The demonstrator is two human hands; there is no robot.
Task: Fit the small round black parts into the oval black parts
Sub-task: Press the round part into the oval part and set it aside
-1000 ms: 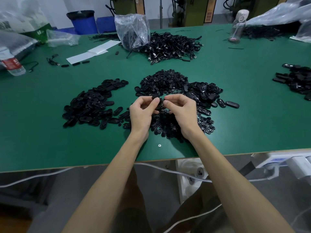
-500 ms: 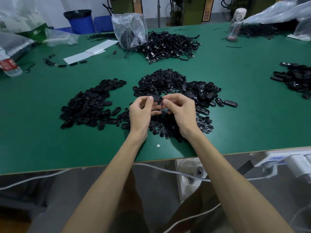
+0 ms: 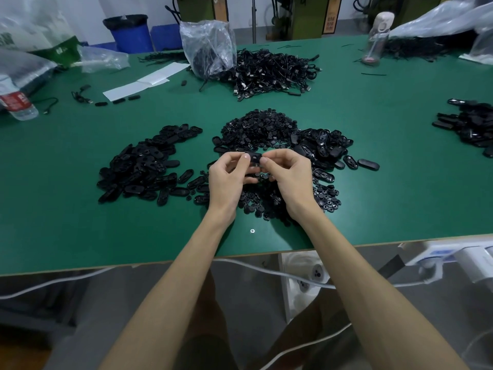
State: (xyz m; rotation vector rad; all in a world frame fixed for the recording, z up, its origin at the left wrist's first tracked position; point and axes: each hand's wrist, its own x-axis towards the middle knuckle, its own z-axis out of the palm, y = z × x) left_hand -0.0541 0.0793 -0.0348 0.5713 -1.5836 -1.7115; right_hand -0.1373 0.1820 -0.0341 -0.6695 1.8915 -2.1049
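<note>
1. An oval black part (image 3: pixel 254 157), elongated and round-ended, is pinched at either end by the left hand (image 3: pixel 228 178) and right hand (image 3: pixel 289 176).
2. It is held over the heap of small round black parts (image 3: pixel 260 126).

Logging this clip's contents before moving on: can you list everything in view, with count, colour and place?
table: one, green, fills the view
held oval part: one, black, pinched between both hands
oval-part pile: one, black, left of hands
round-part pile: one, black, beyond hands
second oval-part pile: one, black, right of hands
cable heap: one, black, far centre
plastic bag: one, clear, beside cable heap
water bottle: one, clear, left edge
bin: one, blue, behind table
left hand: one, bare, pinching part's left end
right hand: one, bare, pinching part's right end
</note>
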